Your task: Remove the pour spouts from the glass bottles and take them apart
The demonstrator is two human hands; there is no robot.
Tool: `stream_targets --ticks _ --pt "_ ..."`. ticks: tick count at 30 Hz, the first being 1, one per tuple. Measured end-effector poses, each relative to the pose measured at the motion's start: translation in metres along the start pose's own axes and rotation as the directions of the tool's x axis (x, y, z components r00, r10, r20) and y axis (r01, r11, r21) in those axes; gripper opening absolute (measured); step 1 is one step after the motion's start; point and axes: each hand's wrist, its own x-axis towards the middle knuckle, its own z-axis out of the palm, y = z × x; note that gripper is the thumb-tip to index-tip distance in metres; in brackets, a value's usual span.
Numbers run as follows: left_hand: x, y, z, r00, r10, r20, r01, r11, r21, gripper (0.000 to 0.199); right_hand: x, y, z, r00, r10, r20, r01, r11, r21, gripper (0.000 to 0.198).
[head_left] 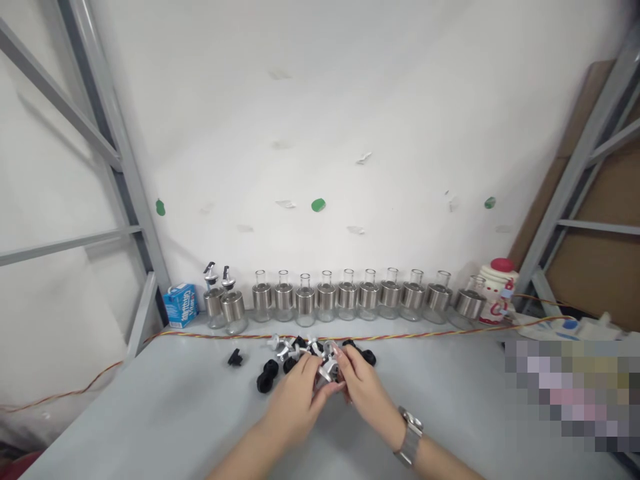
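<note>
My left hand (299, 390) is closed around a silver pourer spout (326, 375) above the near middle of the table. Facing it, my right hand (364, 385) closes its fingers on the same spout from the other side; its fingertips partly cover the part. Just beyond both hands lies a loose pile of silver spout parts (285, 349). Black caps (266, 378) lie left of the pile, and more black caps (368, 357) are to its right. One small black stopper piece (235, 358) lies apart on the left.
Along the wall stands a row of several open glass bottles (305, 301) with steel bands. Two bottles with pourers (233, 310) stand at the left, beside a blue carton (181, 305). A red-lidded white container (497, 290) ends the row. A twisted wire (400, 335) crosses the table.
</note>
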Motion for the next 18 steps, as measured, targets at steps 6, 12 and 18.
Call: stream_targets --ticks 6,12,18 --pt "0.0 0.007 -0.002 0.998 -0.057 0.006 0.057 0.995 0.082 0.03 -0.003 0.001 0.002 1.0 0.005 -0.001 -0.005 0.999 0.048 0.031" --pt "-0.001 0.007 0.0 0.995 -0.103 -0.008 0.103 0.989 0.104 0.03 -0.005 0.003 0.005 1.0 0.01 -0.023 -0.009 0.999 0.042 0.03" --pt "-0.002 0.013 0.003 0.989 -0.137 -0.061 0.135 0.99 -0.04 0.03 -0.005 -0.001 0.006 1.0 0.004 -0.022 -0.002 0.999 0.052 0.029"
